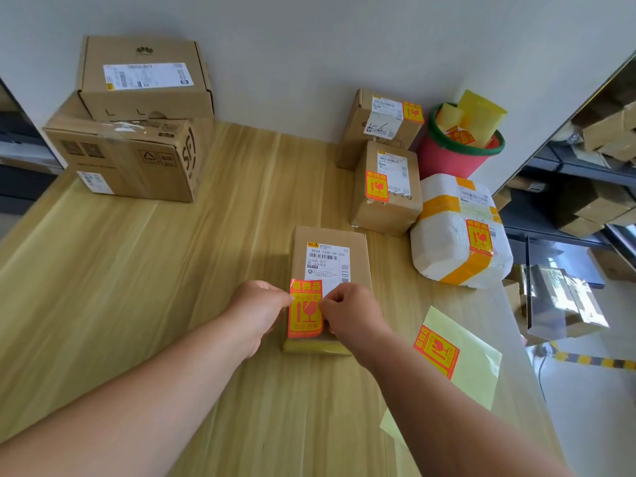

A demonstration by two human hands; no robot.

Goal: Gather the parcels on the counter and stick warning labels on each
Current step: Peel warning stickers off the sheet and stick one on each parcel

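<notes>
Surface point(137, 287) of pale wood-grain laminate, set against a white wall point(309, 46). Right of its centre lies a flat brown cardboard parcel point(359, 249). The left grip point(261, 311) and right grip point(347, 311) each pinch one side of a red-and-yellow warning label point(305, 308) over the parcel's near end. A labelled white foam box point(447, 249) sits by the right edge, a red bucket point(451, 160) in the far right corner, and stacked cardboard boxes point(137, 160) in the far left corner.

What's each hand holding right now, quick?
Left hand: pinches the left edge of the warning label over the flat parcel.
Right hand: pinches the same label's right edge.
</notes>
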